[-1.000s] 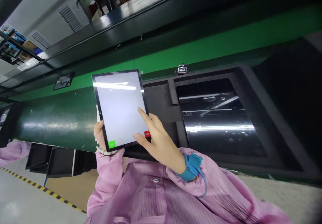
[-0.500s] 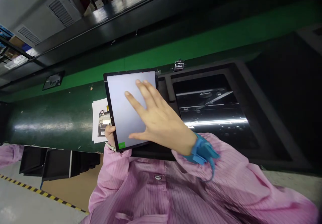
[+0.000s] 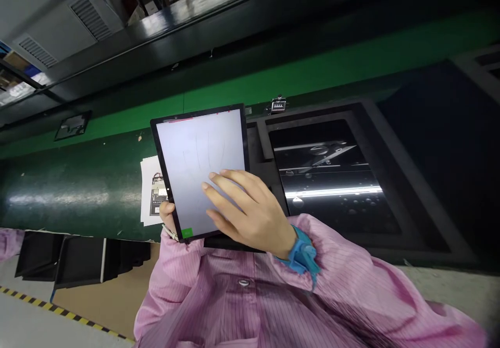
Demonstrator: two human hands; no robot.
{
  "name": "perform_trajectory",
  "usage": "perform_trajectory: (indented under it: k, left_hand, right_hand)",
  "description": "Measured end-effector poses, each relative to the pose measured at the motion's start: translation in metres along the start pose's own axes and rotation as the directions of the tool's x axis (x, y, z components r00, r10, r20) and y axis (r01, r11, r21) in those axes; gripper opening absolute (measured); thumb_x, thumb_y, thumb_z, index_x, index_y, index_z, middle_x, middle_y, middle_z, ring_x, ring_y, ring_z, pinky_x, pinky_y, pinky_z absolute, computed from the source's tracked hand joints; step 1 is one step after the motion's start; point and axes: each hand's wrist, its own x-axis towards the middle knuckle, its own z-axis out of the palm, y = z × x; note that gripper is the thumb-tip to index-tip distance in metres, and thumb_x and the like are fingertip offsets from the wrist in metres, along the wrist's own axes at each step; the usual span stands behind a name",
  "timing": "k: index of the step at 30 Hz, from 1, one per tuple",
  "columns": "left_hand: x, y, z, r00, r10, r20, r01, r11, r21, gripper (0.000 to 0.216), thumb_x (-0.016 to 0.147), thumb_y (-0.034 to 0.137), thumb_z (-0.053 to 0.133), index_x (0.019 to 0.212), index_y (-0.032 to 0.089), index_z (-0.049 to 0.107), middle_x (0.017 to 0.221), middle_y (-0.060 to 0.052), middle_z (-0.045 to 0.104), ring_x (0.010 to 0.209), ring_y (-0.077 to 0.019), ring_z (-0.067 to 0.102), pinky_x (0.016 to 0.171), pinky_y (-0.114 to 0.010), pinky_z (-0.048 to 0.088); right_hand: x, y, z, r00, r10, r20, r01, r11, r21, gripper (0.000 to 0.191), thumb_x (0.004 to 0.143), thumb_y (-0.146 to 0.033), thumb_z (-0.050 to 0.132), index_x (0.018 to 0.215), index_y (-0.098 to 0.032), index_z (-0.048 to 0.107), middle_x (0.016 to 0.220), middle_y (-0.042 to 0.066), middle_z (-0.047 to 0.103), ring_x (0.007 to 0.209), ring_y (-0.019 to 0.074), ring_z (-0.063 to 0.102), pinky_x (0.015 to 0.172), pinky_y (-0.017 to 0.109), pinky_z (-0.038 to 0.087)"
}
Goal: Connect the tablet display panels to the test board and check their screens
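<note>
Left hand (image 3: pixel 167 216) gripped the tablet (image 3: pixel 189 163) at its lower left edge, over the bench (image 3: pixel 78 191); thumb visible, other fingers hidden behind. Right hand (image 3: pixel 250 212), fingers loosely spread, nothing visible in grasp, covered the tablet's lower right; contact I could not judge. Tablet partly hid white sheets (image 3: pixel 147 191). Farther off, metal counter (image 3: pixel 278 105): digits illegible.

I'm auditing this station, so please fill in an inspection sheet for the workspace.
Surface: glossy dark green bench top, with small specks.
Job's things: tablet, screen lit white, thin dark lines on it, green patch at its lower left.
Clutter: printed sheets partly behind the tablet; metal counter; black foam tray holding a dark glossy panel.
Hands: left hand grips the tablet's left edge; right hand spread over its screen, contact unclear.
Cables: nothing seen beyond the blue wristband.
Surroundings: black trays below the bench top, striped floor tape, grey vented casing.
</note>
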Motion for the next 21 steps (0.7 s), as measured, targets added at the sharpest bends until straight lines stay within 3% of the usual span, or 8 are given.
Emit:
perform_trajectory:
  k: [4, 7, 9, 11, 15, 19, 21]
  left_hand:
    - [0.002, 0.0, -0.01, 0.997, 0.071, 0.007, -0.07, 0.993, -0.1, 0.075, 0.071, 0.05, 0.062, 0.141, 0.024, 0.06, 0.138, -0.008, 0.069, 0.141, -0.0388, 0.051, 0.121, -0.052, 0.039]
    - [0.003, 0.001, -0.021, 0.996, 0.092, 0.0, -0.092, 0.989, -0.113, 0.063, 0.07, 0.046, 0.064, 0.13, 0.028, 0.067, 0.115, -0.003, 0.078, 0.109, -0.0318, 0.069, 0.106, -0.05, 0.052]
    - [0.003, 0.002, -0.028, 0.993, 0.116, 0.007, -0.115, 0.987, -0.11, 0.053, 0.068, 0.04, 0.065, 0.12, 0.032, 0.07, 0.099, 0.003, 0.079, 0.085, -0.0245, 0.071, 0.092, -0.044, 0.057]
    - [0.002, 0.003, -0.032, 0.99, 0.136, 0.025, -0.133, 0.987, -0.088, 0.045, 0.068, 0.035, 0.065, 0.112, 0.032, 0.072, 0.088, 0.004, 0.079, 0.074, -0.0219, 0.07, 0.081, -0.041, 0.059]
    - [-0.003, 0.004, -0.03, 0.989, 0.124, 0.085, -0.119, 0.991, -0.059, 0.051, 0.069, 0.032, 0.063, 0.119, 0.032, 0.071, 0.093, 0.001, 0.08, 0.084, -0.0275, 0.075, 0.081, -0.043, 0.06]
    - [0.0, 0.005, -0.03, 0.99, 0.034, 0.14, -0.031, 0.999, -0.024, 0.065, 0.068, 0.038, 0.064, 0.133, 0.033, 0.066, 0.104, -0.003, 0.08, 0.098, -0.0351, 0.075, 0.091, -0.054, 0.059]
    - [0.003, 0.006, -0.033, 0.988, 0.022, 0.153, -0.022, 1.0, -0.005, 0.065, 0.067, 0.039, 0.065, 0.132, 0.031, 0.067, 0.106, -0.003, 0.08, 0.102, -0.0374, 0.074, 0.094, -0.056, 0.059]
  right_hand:
    - [-0.006, 0.003, -0.018, 0.992, 0.04, 0.117, -0.031, 0.996, -0.082, 0.037, 0.099, -0.037, 0.061, 0.12, -0.008, 0.071, 0.134, 0.018, 0.07, 0.124, 0.0346, 0.057, 0.1, 0.05, 0.055]
    - [0.002, 0.021, -0.034, 0.991, 0.112, 0.074, -0.104, 0.989, -0.106, 0.033, 0.1, -0.032, 0.06, 0.125, -0.012, 0.067, 0.135, 0.018, 0.068, 0.124, 0.0337, 0.057, 0.101, 0.051, 0.053]
    - [0.014, 0.042, -0.043, 0.97, 0.239, 0.034, -0.23, 0.959, -0.165, 0.037, 0.101, -0.03, 0.058, 0.133, -0.012, 0.063, 0.134, 0.019, 0.067, 0.121, 0.0331, 0.059, 0.101, 0.052, 0.052]
    - [0.026, 0.066, -0.046, 0.937, 0.349, 0.01, -0.34, 0.917, -0.21, 0.04, 0.102, -0.031, 0.056, 0.135, -0.01, 0.063, 0.127, 0.018, 0.069, 0.113, 0.0335, 0.061, 0.099, 0.054, 0.053]
    - [0.04, 0.094, -0.038, 0.913, 0.408, 0.022, -0.398, 0.901, -0.171, 0.019, 0.099, -0.025, 0.058, 0.101, -0.013, 0.074, 0.103, 0.013, 0.071, 0.096, 0.0303, 0.063, 0.084, 0.048, 0.056]
    - [0.041, 0.085, -0.039, 0.934, 0.357, -0.03, -0.358, 0.93, -0.08, 0.015, 0.097, -0.017, 0.058, 0.085, -0.016, 0.067, 0.091, 0.009, 0.068, 0.089, 0.0262, 0.064, 0.077, 0.042, 0.054]
    - [0.039, 0.075, -0.049, 0.958, 0.285, 0.034, -0.286, 0.955, 0.078, 0.014, 0.098, -0.017, 0.057, 0.085, -0.018, 0.065, 0.091, 0.007, 0.07, 0.089, 0.0231, 0.065, 0.079, 0.039, 0.054]
